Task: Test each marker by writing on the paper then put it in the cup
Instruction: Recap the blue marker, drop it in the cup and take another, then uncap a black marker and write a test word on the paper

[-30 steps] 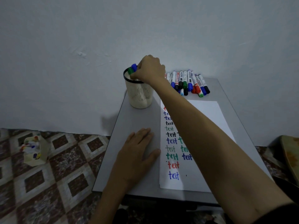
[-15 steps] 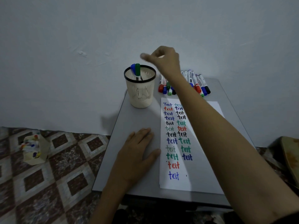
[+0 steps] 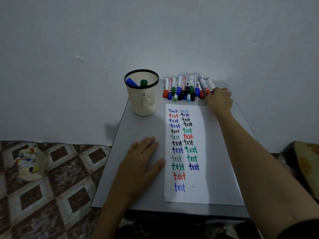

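Note:
A cream mesh cup [image 3: 142, 102] with a black rim stands at the table's far left and holds a blue marker [image 3: 131, 82] and a green marker [image 3: 143, 82]. To its right, several capped markers [image 3: 184, 87] lie in a row against the wall. My right hand [image 3: 219, 100] is at the right end of that row, with fingers and thumb curled round the cap end of the rightmost marker [image 3: 211, 85]. The white paper [image 3: 215, 152] carries two columns of coloured "test" words. My left hand [image 3: 140, 161] rests flat on the table beside the paper's left edge.
The small grey table [image 3: 138, 128] stands against a pale wall. On the patterned tile floor to the left sits a small open box [image 3: 30, 163] of coloured items. A dark object with an orange pattern [image 3: 305, 163] lies at the right edge.
My right hand let go of the green marker in the cup, rose, and moved right and down to the far end of the marker row. My left hand stayed put.

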Available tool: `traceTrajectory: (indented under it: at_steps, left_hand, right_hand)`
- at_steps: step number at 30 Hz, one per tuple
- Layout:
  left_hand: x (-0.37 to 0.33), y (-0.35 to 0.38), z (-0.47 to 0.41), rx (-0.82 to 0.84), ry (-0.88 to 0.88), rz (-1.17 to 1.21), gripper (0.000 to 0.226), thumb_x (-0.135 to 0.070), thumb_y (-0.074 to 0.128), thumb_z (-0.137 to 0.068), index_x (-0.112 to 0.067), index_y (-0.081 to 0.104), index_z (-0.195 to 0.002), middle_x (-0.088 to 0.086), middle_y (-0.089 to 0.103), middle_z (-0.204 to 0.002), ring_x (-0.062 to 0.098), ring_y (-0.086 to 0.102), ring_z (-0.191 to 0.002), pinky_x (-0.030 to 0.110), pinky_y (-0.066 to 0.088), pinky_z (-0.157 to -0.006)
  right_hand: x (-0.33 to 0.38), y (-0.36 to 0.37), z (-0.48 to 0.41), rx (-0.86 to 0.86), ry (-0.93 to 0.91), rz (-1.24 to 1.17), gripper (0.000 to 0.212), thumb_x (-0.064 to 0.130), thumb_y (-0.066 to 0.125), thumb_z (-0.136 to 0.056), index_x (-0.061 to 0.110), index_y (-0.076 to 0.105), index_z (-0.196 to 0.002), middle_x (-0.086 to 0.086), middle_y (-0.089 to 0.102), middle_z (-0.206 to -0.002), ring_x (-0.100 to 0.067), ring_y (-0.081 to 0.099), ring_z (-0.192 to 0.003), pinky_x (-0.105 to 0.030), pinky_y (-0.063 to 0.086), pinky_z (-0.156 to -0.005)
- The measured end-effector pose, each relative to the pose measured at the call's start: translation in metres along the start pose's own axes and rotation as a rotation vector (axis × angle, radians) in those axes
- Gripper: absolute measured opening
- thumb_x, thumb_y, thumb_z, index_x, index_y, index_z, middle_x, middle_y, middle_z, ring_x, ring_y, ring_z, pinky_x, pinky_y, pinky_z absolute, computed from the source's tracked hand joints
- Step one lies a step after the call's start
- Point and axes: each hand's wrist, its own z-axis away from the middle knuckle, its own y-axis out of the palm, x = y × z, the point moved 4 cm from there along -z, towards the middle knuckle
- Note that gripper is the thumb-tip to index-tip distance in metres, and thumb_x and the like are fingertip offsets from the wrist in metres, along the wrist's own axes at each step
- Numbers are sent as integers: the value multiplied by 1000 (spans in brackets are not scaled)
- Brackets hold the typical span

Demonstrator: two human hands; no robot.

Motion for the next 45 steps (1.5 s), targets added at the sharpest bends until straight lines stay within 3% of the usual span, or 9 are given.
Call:
traceTrajectory:
  at_steps: [11, 19, 23, 27, 30, 33, 39, 42, 45]
  left_hand:
    - [0, 0, 0, -2, 12, 9, 71, -64, 31, -81, -25, 37, -141, -22, 20, -141, -24, -1, -126, 1, -7, -105]
    - [0, 0, 0, -1, 16, 14, 71, -63, 34, -82, -23, 40, -140, -21, 23, -142, -17, 8, -129, 3, -5, -107]
    - [0, 0, 1, 2, 20, 29, 71, -63, 34, -82, -22, 41, -140, -20, 25, -142, -16, 10, -129, 3, -4, -107]
    - [1, 0, 0, 2, 21, 37, 69, -62, 36, -83, -21, 43, -139, -17, 29, -143, -15, 13, -129, 4, -2, -108]
    - [1, 1, 1, 4, 22, 36, 70, -63, 34, -82, -22, 41, -140, -19, 26, -142, -17, 9, -128, 3, -4, -107]
    - [2, 1, 1, 1, 22, 34, 70, -62, 35, -82, -21, 42, -139, -20, 25, -142, -17, 12, -129, 4, -3, -108]
    - [2, 3, 1, -6, 26, 61, 69, -63, 35, -82, -23, 44, -138, -20, 29, -143, -10, 19, -133, 7, 2, -110]
    - [-2, -5, 2, -22, -18, 270, 65, -64, 42, -81, -29, 48, -134, -20, 42, -140, -8, 35, -129, 10, 24, -108]
    - [-17, -13, 7, -7, 83, 355, 62, -61, 50, -83, -31, 43, -136, -19, 45, -138, -7, 40, -126, 6, 32, -99]
  right_hand:
    - [-33, 0, -20, -72, 79, -87, 30, 20, 49, -97, 3, 60, -120, -19, 59, -120, -34, 50, -115, -42, 44, -93]
    - [-41, -7, -19, -74, 121, -328, 24, 10, 65, -84, 2, 66, -106, -13, 66, -107, -26, 61, -95, -26, 41, -67]
    - [-41, -15, -9, -69, 284, -783, 24, 7, 71, -77, -1, 67, -100, -13, 68, -97, -18, 62, -71, -25, 51, -61]
    - [-27, -24, 24, 202, 451, -1416, 4, -2, 65, -84, -5, 63, -84, -18, 63, -77, -12, 55, -40, -17, 48, -44]
    - [-18, -30, 63, 455, 546, -1807, 2, -2, 63, -85, -3, 61, -87, -19, 63, -87, -16, 65, -53, -19, 55, -53]
    - [-10, -32, 105, 695, 527, -1994, 25, -3, 62, -81, -3, 60, -106, -21, 66, -92, -22, 70, -69, -23, 58, -60]
    - [1, -34, 172, 975, 421, -1986, 18, -5, 57, -82, -4, 62, -99, -20, 65, -92, -20, 69, -66, -25, 59, -58]
    - [2, -39, 191, 952, 162, -1573, 10, -1, 66, -79, 2, 63, -88, -23, 64, -86, -20, 63, -60, -25, 53, -48]
    - [1, -44, 208, 860, -53, -1136, 22, 15, 76, -71, 4, 62, -84, -20, 66, -77, -25, 59, -56, -28, 47, -46]
